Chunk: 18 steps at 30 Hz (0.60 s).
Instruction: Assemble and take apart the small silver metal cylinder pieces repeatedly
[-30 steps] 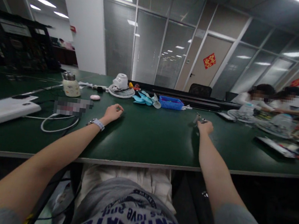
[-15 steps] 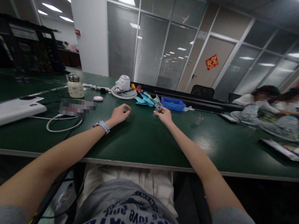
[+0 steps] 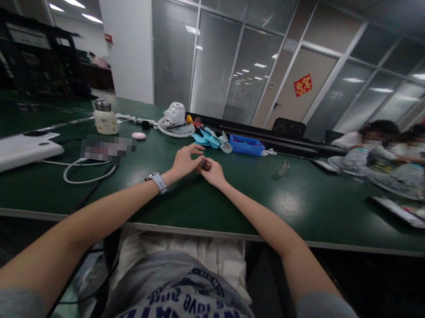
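Note:
My right hand (image 3: 215,174) is closed around a small dark, metallic-looking round part (image 3: 206,165), held just above the green table (image 3: 225,209). Its exact kind cannot be made out, since fingers cover much of it. My left hand (image 3: 186,161), with a watch on the wrist, is right beside it. Its fingers are apart and curve over toward the part, and the thumb tip is close to it; whether they touch is unclear. Beyond my hands lie light blue fan blades (image 3: 207,138). A small metal cylinder (image 3: 283,168) stands to the right.
A blue tray (image 3: 245,145) and a white fan head with its grille (image 3: 175,126) are at the back. On the left are a cream flask (image 3: 106,119), a pink round case (image 3: 138,136), a white power bank (image 3: 15,158) and a cable. Two people sit at the far right.
My right hand has moved left and nearer to me with the small part. My left hand has moved right, so the two hands now meet.

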Available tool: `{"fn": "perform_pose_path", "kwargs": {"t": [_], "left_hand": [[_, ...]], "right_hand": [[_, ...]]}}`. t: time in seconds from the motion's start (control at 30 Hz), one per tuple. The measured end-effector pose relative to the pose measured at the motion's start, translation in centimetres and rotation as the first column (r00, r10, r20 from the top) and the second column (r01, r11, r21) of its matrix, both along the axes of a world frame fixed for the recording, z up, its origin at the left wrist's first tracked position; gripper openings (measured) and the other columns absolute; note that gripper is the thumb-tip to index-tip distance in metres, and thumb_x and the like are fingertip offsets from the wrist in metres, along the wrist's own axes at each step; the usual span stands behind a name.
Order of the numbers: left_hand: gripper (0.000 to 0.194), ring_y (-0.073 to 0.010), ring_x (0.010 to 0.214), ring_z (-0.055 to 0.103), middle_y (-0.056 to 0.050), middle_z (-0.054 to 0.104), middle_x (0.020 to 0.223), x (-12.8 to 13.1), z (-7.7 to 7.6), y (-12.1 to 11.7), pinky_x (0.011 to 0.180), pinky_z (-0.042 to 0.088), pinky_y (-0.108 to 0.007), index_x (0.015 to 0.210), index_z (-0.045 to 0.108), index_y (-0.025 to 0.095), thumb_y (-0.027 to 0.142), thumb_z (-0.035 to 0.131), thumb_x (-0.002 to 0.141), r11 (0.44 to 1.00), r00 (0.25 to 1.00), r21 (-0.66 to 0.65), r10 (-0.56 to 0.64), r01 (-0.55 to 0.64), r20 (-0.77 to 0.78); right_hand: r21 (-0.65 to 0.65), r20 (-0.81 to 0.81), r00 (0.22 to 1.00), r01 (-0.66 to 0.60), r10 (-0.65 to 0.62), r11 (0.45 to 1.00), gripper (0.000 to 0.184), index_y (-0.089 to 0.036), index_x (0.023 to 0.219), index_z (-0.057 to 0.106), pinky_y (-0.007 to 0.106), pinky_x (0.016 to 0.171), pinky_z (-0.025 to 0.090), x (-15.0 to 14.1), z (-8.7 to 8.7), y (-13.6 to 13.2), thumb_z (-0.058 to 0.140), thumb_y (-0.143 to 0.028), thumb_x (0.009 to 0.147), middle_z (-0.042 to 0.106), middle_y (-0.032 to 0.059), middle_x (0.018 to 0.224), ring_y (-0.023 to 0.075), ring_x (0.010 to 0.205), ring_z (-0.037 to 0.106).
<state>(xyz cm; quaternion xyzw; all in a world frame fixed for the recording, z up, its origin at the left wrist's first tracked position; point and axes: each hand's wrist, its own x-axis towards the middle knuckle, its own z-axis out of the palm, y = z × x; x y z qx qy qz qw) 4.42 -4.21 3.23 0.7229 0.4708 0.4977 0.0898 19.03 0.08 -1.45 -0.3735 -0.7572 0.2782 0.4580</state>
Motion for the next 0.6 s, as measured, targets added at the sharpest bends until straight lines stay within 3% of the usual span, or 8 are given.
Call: {"fn": "perform_pose_path", "kwargs": {"t": [0.13,0.3,0.4,0.5,0.6], "left_hand": [[0.029,-0.0209,0.093,0.069,-0.004,0.075,0.091,0.0,0.4,0.1,0.087,0.048,-0.032,0.106,0.062,0.02,0.03,0.064,0.079,0.996,0.999,-0.073,0.047,-0.046,0.009],[0.024,-0.0206,0.092,0.069,-0.005,0.075,0.093,-0.4,0.8,0.6,0.085,0.048,-0.031,0.098,0.061,0.018,0.032,0.066,0.079,0.993,0.987,-0.033,0.119,-0.116,0.108],[0.028,-0.0204,0.094,0.069,-0.005,0.075,0.094,-1.6,0.0,1.4,0.087,0.048,-0.031,0.101,0.06,0.019,0.035,0.066,0.08,0.988,0.983,-0.058,0.148,-0.143,0.108],[0.029,-0.0216,0.091,0.07,-0.005,0.076,0.089,-3.1,-1.4,2.2,0.084,0.049,-0.032,0.097,0.062,0.02,0.033,0.073,0.073,0.967,0.992,-0.222,0.125,-0.128,-0.027],[0.028,-0.0224,0.091,0.07,-0.005,0.076,0.086,-4.0,-2.3,2.7,0.083,0.05,-0.032,0.094,0.065,0.02,0.032,0.075,0.071,0.924,0.992,-0.368,0.065,-0.099,-0.105]], "right_hand": [[0.007,0.026,1.0,0.016,-0.016,1.0,0.039,-0.017,0.109,0.065,0.031,0.078,0.055,0.1,0.3,-0.3,0.074,-0.029,0.072,0.073,0.0051,0.094,0.0188,0.083,0.07],[-0.024,0.024,0.999,0.031,-0.031,0.999,0.042,-0.017,0.11,0.065,0.03,0.081,0.055,0.0,0.3,-0.5,0.076,-0.031,0.072,0.073,0.0063,0.098,0.0184,0.087,0.07],[-0.032,-0.018,1.0,0.015,-0.015,0.999,0.043,-0.018,0.111,0.066,0.031,0.083,0.055,0.2,0.1,-0.4,0.077,-0.032,0.072,0.073,0.0063,0.1,0.0179,0.089,0.07],[0.02,0.008,0.996,0.084,-0.084,0.996,0.042,-0.02,0.107,0.068,0.032,0.081,0.055,1.5,0.5,-0.1,0.077,-0.037,0.071,0.073,0.0052,0.097,0.0185,0.087,0.07],[0.083,0.04,0.962,0.267,-0.271,0.96,0.044,-0.021,0.108,0.068,0.033,0.082,0.055,4.3,1.9,0.6,0.077,-0.043,0.071,0.073,0.0064,0.097,0.0199,0.088,0.07]]}}
